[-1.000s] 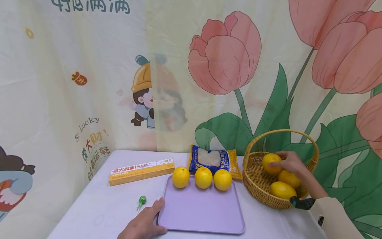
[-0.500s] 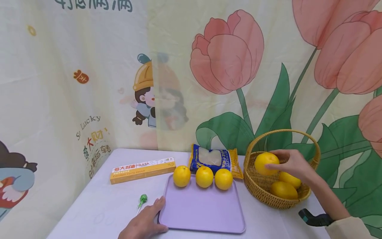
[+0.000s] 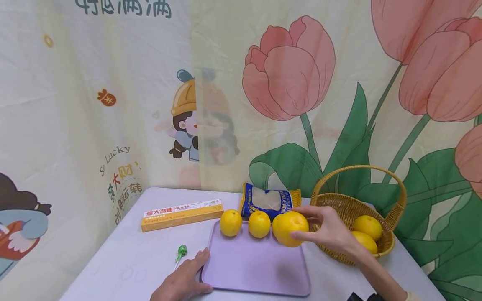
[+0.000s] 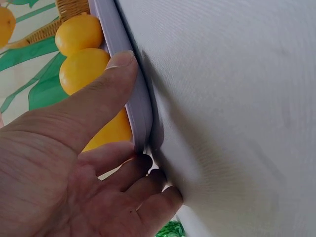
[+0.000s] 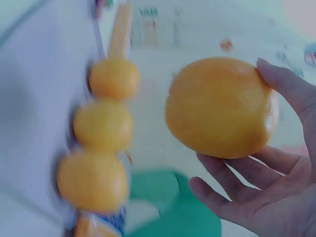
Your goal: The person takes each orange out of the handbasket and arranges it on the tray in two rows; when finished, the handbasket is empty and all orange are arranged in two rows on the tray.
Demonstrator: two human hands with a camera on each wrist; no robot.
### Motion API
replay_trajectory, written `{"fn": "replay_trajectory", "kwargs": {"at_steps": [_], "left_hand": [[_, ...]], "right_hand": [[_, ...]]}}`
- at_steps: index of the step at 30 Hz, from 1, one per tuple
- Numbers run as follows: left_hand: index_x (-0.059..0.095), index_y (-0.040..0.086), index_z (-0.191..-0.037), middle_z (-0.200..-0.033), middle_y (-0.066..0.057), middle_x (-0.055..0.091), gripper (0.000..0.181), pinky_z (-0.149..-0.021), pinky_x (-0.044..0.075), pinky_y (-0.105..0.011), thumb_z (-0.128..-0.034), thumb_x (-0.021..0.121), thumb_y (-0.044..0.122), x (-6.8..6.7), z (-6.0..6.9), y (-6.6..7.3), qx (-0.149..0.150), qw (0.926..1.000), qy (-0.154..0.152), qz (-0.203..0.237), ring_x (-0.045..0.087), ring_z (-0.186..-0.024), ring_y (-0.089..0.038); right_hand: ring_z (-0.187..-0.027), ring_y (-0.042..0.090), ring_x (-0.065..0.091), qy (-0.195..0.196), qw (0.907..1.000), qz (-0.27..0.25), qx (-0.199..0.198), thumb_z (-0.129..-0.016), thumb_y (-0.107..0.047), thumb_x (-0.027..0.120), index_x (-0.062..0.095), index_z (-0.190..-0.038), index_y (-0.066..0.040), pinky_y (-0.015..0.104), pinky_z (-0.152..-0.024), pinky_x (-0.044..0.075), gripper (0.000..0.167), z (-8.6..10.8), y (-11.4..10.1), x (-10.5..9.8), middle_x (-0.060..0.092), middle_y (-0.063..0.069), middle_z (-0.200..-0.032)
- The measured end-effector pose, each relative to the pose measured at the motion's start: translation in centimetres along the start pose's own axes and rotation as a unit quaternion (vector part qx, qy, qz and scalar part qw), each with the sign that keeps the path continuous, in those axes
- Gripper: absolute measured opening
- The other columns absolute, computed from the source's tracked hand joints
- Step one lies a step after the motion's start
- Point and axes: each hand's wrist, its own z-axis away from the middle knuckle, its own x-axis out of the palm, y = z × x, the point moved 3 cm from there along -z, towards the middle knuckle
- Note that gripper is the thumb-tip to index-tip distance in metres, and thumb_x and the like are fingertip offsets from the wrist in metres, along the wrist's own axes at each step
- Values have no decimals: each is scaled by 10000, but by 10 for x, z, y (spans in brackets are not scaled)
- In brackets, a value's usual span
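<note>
The right hand [image 3: 331,232] holds a yellow-orange fruit [image 3: 292,229] above the right side of the purple tray [image 3: 256,267], partly covering the rightmost of three fruits along the tray's back edge. Held between thumb and fingers, that same fruit [image 5: 222,107] fills the middle of the right wrist view, with the row of three [image 5: 102,126] to its left. The left hand [image 3: 184,278] rests at the tray's front left corner. In the left wrist view its thumb [image 4: 106,91] lies on the tray rim [image 4: 140,111], the other fingers bent beside the edge.
A wicker basket [image 3: 340,205] with a tall handle stands at the right and holds more fruits [image 3: 367,228]. Behind the tray lies a blue and yellow bag [image 3: 266,200]. To the left are a pasta box [image 3: 182,215] and a green lollipop [image 3: 182,251]. A printed curtain hangs behind.
The right hand has lifted the fruit out of the basket and carried it left, over the tray's right side. The left hand stays at the tray corner.
</note>
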Motion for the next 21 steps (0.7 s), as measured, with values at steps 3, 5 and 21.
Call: {"fn": "replay_trajectory", "kwargs": {"at_steps": [3,5,21], "left_hand": [[479,27,-1607,-1654,-258,446,981,-1226,334,-708,-774,970,189,-1,0,-1,8,10000,1,-12,417,-1517,-495],[481,24,-1606,-1651,-265,446,982,-1226,332,-711,-770,971,184,0,-1,-2,59,10000,-16,71,414,-1520,-497],[508,56,-1599,-1643,-261,461,987,-1207,346,-726,-753,987,223,-1,-2,-3,119,9998,-56,144,442,-1499,-499]], "right_hand": [[-1022,173,743,-212,9992,-299,-161,-843,-286,933,743,-1294,20,269,-908,638,577,-3,-10,31,779,92,-1210],[-1033,167,733,-340,9985,-375,-192,-824,-312,945,749,-1285,15,256,-908,634,598,-4,-15,51,772,86,-1207],[-1028,33,643,-1106,9906,-759,258,-828,-352,945,739,-1321,-13,220,-821,621,633,-14,-9,160,776,-15,-1226]]}}
